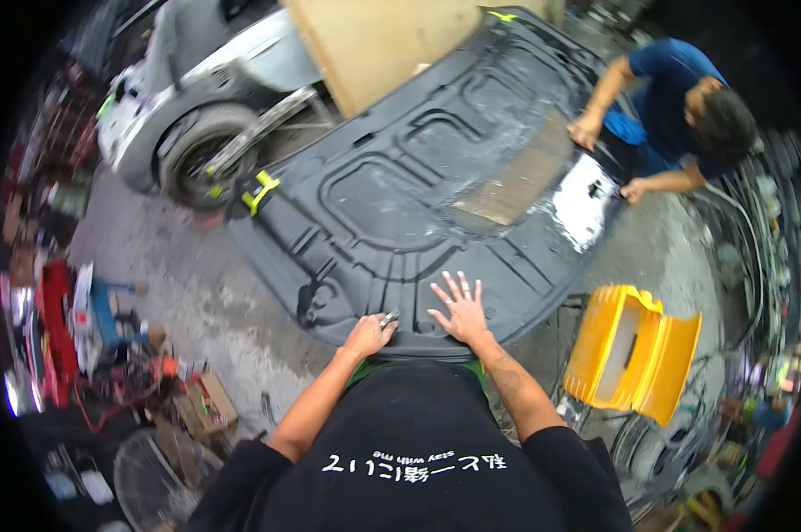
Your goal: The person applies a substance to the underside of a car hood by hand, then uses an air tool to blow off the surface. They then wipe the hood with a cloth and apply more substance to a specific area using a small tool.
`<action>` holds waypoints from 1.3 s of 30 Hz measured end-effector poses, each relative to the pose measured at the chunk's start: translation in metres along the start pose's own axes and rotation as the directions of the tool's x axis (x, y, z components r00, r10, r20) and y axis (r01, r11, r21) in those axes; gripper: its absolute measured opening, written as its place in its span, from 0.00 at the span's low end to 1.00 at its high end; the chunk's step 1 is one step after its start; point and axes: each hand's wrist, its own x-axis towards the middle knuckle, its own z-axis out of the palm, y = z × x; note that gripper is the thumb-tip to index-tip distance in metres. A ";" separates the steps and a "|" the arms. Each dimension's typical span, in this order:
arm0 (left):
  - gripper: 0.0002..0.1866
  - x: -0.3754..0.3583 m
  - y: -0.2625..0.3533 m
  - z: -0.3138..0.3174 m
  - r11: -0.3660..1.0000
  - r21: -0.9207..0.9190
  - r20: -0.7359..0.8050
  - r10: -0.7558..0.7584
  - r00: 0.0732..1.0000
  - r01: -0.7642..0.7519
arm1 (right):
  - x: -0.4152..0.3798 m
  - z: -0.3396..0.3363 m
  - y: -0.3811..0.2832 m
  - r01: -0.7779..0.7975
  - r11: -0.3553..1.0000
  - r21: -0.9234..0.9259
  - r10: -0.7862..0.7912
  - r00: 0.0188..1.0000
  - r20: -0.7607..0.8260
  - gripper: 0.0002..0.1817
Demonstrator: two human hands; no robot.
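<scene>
A large dark grey car hood (382, 213) lies with its ribbed inner side up in front of me. My left hand (370, 335) rests at its near edge, fingers closed around a small silver metal tool (390, 317) whose kind I cannot make out. Flat on the panel, or just over it, my right hand (461, 312) has its fingers spread and holds nothing. Farther up the hood lie a brownish translucent sheet (515, 182) and a white patch (582, 204). Yellow-green hinges (260, 191) sit at the hood's left corner.
Across the hood's right side a person in a blue shirt (684, 97) leans in, both hands on it. A yellow plastic container (631, 350) stands at right. A car wheel (210, 155) and a wooden board (365, 53) are behind. Left lies a fan (165, 479) among clutter.
</scene>
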 end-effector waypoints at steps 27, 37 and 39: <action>0.16 0.044 0.037 0.010 0.966 0.249 0.150 0.035 0.988 -0.072 | -0.002 0.019 -0.035 0.097 0.985 0.142 -0.067 0.978 -0.198 0.34; 0.16 0.017 0.084 0.043 0.973 0.167 0.218 0.118 0.969 -0.156 | -0.042 0.004 0.006 0.108 0.979 0.174 -0.083 0.986 -0.145 0.34; 0.15 0.023 0.070 0.070 0.946 0.203 0.084 0.241 0.967 -0.253 | -0.047 0.005 0.016 0.032 0.986 0.161 -0.013 0.993 -0.120 0.34</action>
